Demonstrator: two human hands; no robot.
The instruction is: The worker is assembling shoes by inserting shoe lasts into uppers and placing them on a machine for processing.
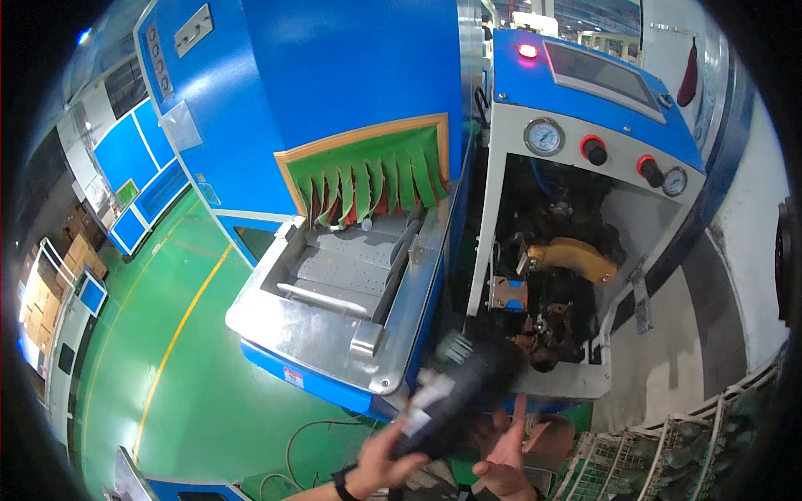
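In front of me, low in the head view, is a black shoe point(468, 388), smeared by motion, with pale patches along its side. My left hand point(384, 463), a dark band at its wrist, grips the near end, its thumb lying along the shoe. Just right of the shoe, my right hand point(505, 455) has its palm turned up and its fingers apart; whether it touches the shoe is hard to tell. Beyond the shoe stands a blue and white machine point(547, 386) with an open front. A curved yellow part point(576, 259) and metal clamps show inside it.
A metal conveyor point(292, 326) runs under green strip curtains point(376, 188) into a blue cabinet point(359, 75). Gauges point(545, 136) and knobs line the right machine's front below a screen point(601, 79). A wire rack point(643, 459) holding dark items stands at lower right; a hose point(292, 447) lies on the floor.
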